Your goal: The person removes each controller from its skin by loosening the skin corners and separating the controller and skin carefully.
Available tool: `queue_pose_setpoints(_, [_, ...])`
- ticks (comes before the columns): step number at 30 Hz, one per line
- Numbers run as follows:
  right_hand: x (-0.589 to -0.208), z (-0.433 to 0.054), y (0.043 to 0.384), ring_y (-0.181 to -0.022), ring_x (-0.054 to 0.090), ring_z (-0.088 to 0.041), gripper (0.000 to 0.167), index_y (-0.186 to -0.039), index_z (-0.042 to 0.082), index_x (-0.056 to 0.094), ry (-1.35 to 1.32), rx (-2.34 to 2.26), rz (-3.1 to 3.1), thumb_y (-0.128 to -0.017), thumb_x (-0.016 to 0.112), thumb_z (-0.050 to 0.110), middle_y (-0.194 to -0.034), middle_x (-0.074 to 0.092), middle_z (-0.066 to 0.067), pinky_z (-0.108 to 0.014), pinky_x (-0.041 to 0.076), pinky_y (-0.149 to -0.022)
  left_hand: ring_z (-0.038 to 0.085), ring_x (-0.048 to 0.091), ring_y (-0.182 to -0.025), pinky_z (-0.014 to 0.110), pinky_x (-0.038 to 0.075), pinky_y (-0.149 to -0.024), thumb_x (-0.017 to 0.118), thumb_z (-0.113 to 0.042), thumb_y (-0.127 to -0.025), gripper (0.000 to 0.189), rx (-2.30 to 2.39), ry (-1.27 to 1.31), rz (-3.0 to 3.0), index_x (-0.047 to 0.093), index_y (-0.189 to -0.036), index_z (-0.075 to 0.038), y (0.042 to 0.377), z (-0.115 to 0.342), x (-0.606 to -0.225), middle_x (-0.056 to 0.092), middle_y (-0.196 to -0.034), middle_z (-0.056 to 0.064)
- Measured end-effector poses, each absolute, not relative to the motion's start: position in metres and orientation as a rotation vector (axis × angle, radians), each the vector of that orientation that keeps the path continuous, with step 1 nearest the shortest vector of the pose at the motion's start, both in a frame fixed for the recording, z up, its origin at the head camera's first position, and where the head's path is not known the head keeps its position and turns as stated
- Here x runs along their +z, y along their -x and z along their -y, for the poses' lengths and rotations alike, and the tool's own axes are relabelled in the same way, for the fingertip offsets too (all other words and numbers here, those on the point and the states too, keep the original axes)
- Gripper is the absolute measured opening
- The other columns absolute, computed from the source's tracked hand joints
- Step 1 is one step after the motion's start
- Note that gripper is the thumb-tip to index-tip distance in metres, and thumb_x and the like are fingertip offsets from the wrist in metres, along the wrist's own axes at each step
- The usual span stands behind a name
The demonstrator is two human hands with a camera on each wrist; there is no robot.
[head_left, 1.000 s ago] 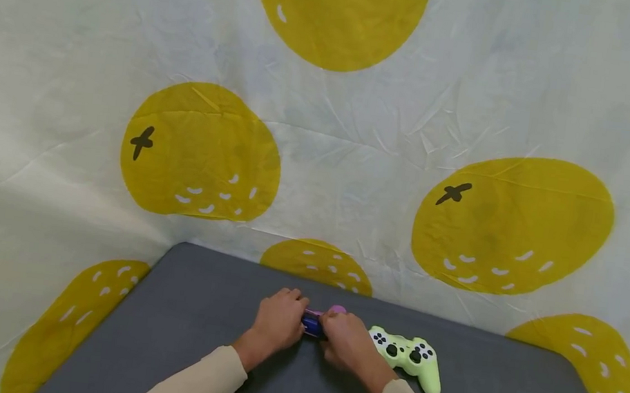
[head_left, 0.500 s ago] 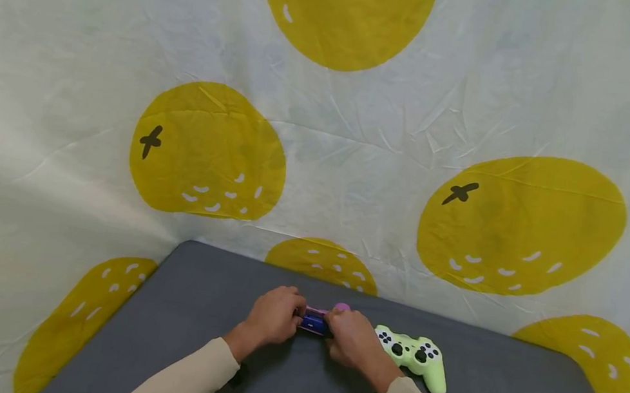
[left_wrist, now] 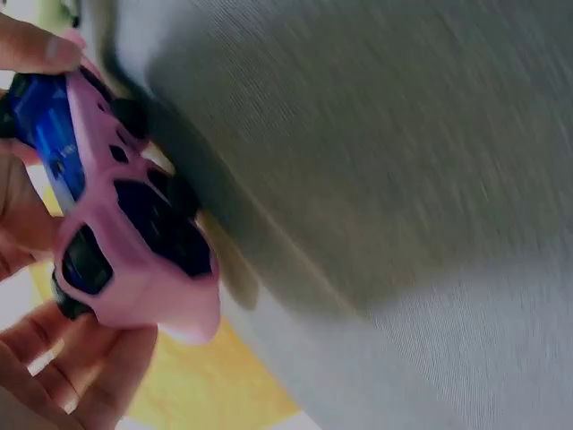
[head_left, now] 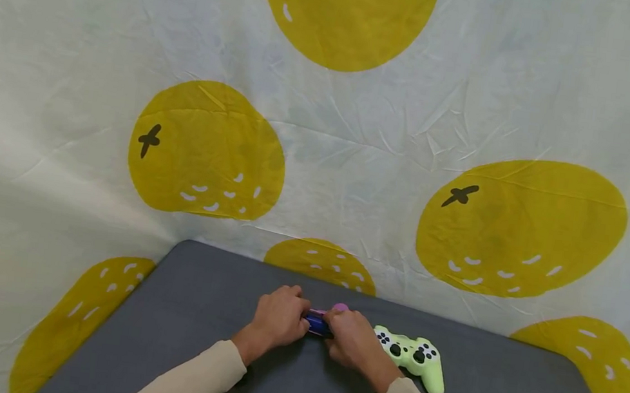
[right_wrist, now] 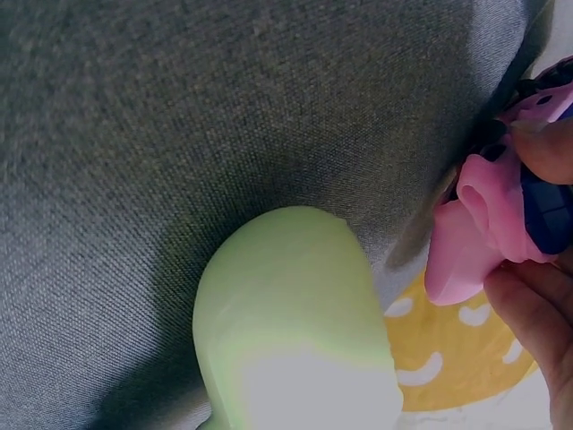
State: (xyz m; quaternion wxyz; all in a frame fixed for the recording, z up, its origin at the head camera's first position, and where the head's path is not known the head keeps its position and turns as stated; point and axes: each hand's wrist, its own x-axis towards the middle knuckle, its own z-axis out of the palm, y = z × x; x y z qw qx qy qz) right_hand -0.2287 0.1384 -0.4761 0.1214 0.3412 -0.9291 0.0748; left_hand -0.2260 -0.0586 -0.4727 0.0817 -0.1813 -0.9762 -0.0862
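Note:
Both hands hold a game controller with a dark blue body (head_left: 318,324) in a pink rubbery cover (left_wrist: 125,242). Its face with the black thumbsticks is turned down toward the table in the wrist views. My left hand (head_left: 280,316) grips the left end, its fingers (left_wrist: 89,358) curled at the pink grip. At the other end my right hand (head_left: 354,338) pinches it, thumb (right_wrist: 546,148) on the front side and fingers beneath. Bare blue plastic shows between the hands where the cover stands open. A pink knob-like end (head_left: 340,307) sticks up behind the right hand.
A pale green game controller (head_left: 416,357) lies face up on the table just right of the right hand; its rounded grip (right_wrist: 295,296) is close below that wrist. The dark grey table (head_left: 194,286) meets a white cloth (head_left: 352,181) with yellow fruit prints behind.
The left hand slid slightly outward along the controller, uncovering more blue, then came back in. The right hand has hardly moved on its end. The green controller lies still.

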Motion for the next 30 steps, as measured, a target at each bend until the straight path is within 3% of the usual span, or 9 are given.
queue_pose_setpoints(3, [-0.476,-0.139,0.228,-0.06,0.064,-0.024,0.014,-0.086,0.013,0.071,-0.991,0.217,2.716,-0.078,0.083,0.01,-0.076,0.068,-0.002,-0.039,0.055,-0.06,0.015,0.054,-0.079,0.036,0.048,-0.057,0.068,-0.031,-0.092,0.01,-0.161,0.635,2.915,0.077,-0.094,-0.028,0.228,0.061,-0.471,0.056,-0.09,-0.004])
queue_pose_setpoints(10, [-0.476,-0.14,0.227,-0.062,0.065,-0.024,0.016,-0.086,0.012,0.07,-1.009,0.227,2.735,-0.078,0.083,0.01,-0.077,0.068,-0.002,-0.039,0.055,-0.06,0.015,0.054,-0.08,0.035,0.054,-0.064,0.069,-0.032,-0.092,0.007,0.057,0.848,2.926,0.073,-0.091,-0.026,0.228,0.066,-0.462,0.058,-0.096,-0.002])
queue_pose_setpoints(14, [-0.476,-0.14,0.227,-0.061,0.064,-0.024,0.017,-0.085,0.012,0.069,-1.014,0.224,2.729,-0.078,0.083,0.009,-0.077,0.068,-0.002,-0.039,0.055,-0.06,0.02,0.062,-0.101,0.036,0.06,-0.081,0.072,-0.032,-0.093,0.022,0.197,0.862,2.989,0.076,-0.113,-0.023,0.227,0.062,-0.454,0.064,-0.121,0.003])
queue_pose_setpoints(18, [-0.477,-0.139,0.227,-0.059,0.063,-0.023,0.017,-0.083,0.012,0.067,-1.02,0.201,2.71,-0.078,0.082,0.009,-0.074,0.067,-0.002,-0.037,0.054,-0.058,0.023,0.061,-0.116,0.035,0.059,-0.094,0.075,-0.035,-0.094,0.037,0.332,0.84,3.034,0.071,-0.127,-0.017,0.227,0.056,-0.451,0.058,-0.14,0.007])
queue_pose_setpoints(22, [-0.477,-0.138,0.226,-0.058,0.063,-0.023,0.017,-0.082,0.011,0.066,-1.012,0.197,2.709,-0.077,0.082,0.009,-0.074,0.066,-0.002,-0.036,0.054,-0.056,0.024,0.06,-0.114,0.035,0.058,-0.096,0.072,-0.034,-0.096,0.038,0.363,0.863,3.056,0.069,-0.128,-0.014,0.231,0.057,-0.452,0.053,-0.142,0.009])
queue_pose_setpoints(27, [-0.477,-0.138,0.227,-0.061,0.063,-0.023,0.015,-0.084,0.012,0.069,-0.993,0.208,2.732,-0.076,0.082,0.009,-0.078,0.066,-0.001,-0.036,0.055,-0.059,0.026,0.061,-0.123,0.036,0.055,-0.103,0.066,-0.032,-0.101,0.04,0.251,0.917,3.084,0.064,-0.135,-0.011,0.235,0.067,-0.453,0.045,-0.155,0.014])
queue_pose_setpoints(30, [-0.477,-0.138,0.227,-0.062,0.063,-0.021,0.016,-0.084,0.013,0.07,-0.984,0.216,2.741,-0.075,0.082,0.009,-0.079,0.067,-0.001,-0.036,0.055,-0.061,0.021,0.063,-0.108,0.032,0.056,-0.096,0.062,-0.032,-0.104,0.032,0.139,0.962,3.061,0.066,-0.127,-0.01,0.236,0.076,-0.453,0.051,-0.142,0.012])
